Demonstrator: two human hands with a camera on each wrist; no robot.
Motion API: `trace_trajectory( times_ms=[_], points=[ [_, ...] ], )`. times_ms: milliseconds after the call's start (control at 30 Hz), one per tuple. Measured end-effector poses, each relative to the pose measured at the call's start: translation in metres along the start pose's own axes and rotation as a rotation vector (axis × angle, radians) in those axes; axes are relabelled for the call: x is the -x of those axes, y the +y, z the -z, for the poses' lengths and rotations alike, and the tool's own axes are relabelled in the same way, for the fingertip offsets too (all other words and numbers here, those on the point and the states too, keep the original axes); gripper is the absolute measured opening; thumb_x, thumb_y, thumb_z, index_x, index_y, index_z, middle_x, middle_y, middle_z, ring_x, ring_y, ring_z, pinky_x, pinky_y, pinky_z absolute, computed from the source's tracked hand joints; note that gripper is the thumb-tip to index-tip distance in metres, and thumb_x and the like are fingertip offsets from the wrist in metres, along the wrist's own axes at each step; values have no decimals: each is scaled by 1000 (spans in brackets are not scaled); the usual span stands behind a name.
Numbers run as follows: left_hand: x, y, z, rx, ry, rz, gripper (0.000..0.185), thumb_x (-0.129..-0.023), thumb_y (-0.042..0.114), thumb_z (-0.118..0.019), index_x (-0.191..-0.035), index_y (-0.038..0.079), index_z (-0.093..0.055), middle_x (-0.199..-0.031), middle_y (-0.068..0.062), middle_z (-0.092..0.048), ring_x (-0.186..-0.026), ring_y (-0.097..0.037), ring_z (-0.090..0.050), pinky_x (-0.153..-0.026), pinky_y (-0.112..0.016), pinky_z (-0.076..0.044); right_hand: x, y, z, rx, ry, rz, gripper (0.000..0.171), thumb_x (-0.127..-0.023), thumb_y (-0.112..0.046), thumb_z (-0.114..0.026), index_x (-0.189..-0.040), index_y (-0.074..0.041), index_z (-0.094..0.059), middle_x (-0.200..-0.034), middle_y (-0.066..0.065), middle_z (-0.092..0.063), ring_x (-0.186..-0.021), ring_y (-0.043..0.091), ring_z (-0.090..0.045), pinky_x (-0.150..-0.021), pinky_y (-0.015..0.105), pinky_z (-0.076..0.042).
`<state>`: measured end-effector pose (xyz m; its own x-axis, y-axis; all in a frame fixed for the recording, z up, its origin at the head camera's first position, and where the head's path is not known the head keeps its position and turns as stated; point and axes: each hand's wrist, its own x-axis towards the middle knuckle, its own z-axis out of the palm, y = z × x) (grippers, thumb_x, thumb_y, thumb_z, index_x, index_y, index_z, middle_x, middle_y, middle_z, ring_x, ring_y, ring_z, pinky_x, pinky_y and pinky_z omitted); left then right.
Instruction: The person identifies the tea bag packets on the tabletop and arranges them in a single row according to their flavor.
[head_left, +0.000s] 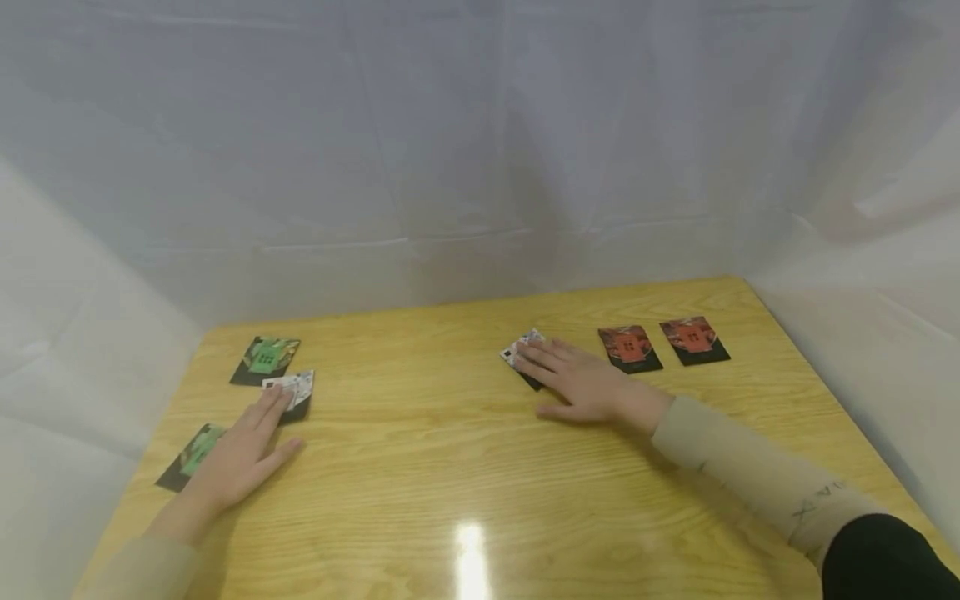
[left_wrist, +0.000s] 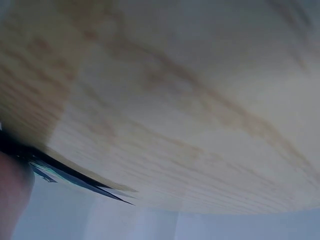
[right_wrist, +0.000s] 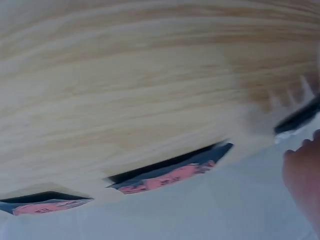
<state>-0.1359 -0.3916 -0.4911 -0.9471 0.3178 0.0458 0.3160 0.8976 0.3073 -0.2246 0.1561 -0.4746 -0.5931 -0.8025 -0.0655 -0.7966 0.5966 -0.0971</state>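
The print on the packets is too small to read; dark lettering on the right sleeve (head_left: 738,457) includes what looks like an X. The left hand (head_left: 242,454) rests extended fingers on one white packet (head_left: 302,388), just beside the far green packet (head_left: 266,358); the near green packet (head_left: 197,454) is partly hidden by that hand. The right hand (head_left: 583,385) lies flat-fingered over another white packet (head_left: 511,354), left of two red packets (head_left: 630,348). Neither grip is clamped. The wood-grain desk (head_left: 405,467) reflects a bright glare; pale sheeting (head_left: 450,150) surrounds it.
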Motion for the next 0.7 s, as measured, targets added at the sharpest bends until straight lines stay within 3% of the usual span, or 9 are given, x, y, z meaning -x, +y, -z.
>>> trace_trajectory(
  times_ms=[133, 300, 700],
  points=[
    [0, -1, -2, 0, 8, -5, 80, -109, 41, -55, -168, -1, -22, -174, -30, -19, -159, -54, -22, -127, -71, -23, -1, 8, -9, 44, 15, 64, 83, -108, -55, -52, -171, -12, -20, -180, 13, -14, -167, 34, -14, -137, 53, -19],
    [-1, -2, -4, -6, 13, -9, 80, -109, 41, -55, -167, -1, -23, -173, -30, -20, -158, -54, -23, -122, -75, -28, -2, 12, -11, 17, 16, 82, 81, -108, -52, -54, -171, -14, -21, -180, 12, -13, -167, 33, -14, -137, 53, -18],
    [2, -1, -2, -8, 9, 0, 80, -109, 42, -55, -167, -2, -22, -174, -30, -19, -159, -55, -22, -124, -73, -26, 3, 4, -12, -65, -12, -14, 81, -110, -51, -52, -172, -13, -16, -180, 15, -9, -167, 35, -11, -136, 55, -21]
  ],
)
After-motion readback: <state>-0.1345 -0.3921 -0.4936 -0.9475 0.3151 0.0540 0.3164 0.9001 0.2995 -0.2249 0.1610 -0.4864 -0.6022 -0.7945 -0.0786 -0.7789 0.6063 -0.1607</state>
